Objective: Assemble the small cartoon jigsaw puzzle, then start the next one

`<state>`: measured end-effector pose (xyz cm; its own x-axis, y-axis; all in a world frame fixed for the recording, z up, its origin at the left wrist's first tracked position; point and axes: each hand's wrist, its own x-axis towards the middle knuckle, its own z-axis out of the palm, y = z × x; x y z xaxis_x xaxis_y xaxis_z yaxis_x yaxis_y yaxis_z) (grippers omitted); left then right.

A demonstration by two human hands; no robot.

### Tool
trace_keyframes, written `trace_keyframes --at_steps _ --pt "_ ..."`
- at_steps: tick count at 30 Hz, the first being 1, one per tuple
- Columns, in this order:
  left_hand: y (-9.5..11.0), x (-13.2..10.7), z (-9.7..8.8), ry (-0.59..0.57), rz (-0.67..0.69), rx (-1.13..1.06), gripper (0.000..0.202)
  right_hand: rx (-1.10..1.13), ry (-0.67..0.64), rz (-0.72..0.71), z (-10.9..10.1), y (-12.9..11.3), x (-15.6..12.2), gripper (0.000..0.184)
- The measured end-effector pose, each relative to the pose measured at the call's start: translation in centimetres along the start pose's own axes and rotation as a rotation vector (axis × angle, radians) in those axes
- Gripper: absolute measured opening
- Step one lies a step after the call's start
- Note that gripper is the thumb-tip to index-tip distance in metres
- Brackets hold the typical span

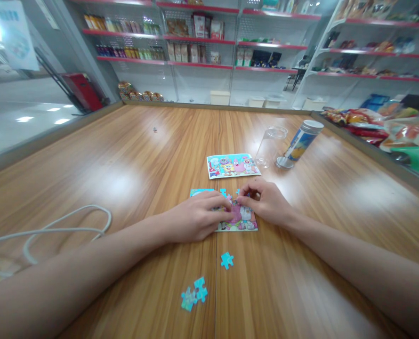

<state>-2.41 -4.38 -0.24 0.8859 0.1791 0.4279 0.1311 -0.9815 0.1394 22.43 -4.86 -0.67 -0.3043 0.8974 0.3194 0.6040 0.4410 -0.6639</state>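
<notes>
A partly assembled jigsaw puzzle (245,217) with cartoon figures lies on the table, with gaps along its top edge. My left hand (198,214) covers its left part, fingers apart and bent, fingertips touching the surface. At the upper right of the puzzle, my right hand (266,200) pinches thumb and forefinger around what looks like a puzzle piece, mostly hidden by the fingers. Nearer to me lies a loose blue piece (227,260). Two more pieces, one blue (200,289) and one blue-green (188,299), touch each other. Just beyond the puzzle is a picture card (234,166) of cartoon characters.
A clear plastic canister (271,141), a blue labelled can (303,140) and a round metal lid (285,163) stand right of the card. A white cable (71,230) loops at left. Snack packets (365,127) lie beyond the table's right edge (372,155). Stocked shelves (200,40) line the back.
</notes>
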Motion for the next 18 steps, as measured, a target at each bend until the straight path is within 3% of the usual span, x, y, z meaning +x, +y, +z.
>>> trace_keyframes --at_steps 18 --pt "-0.43 -0.3 0.08 0.003 -0.051 -0.083 0.036 -0.193 0.001 -0.032 0.74 0.0 0.82 0.012"
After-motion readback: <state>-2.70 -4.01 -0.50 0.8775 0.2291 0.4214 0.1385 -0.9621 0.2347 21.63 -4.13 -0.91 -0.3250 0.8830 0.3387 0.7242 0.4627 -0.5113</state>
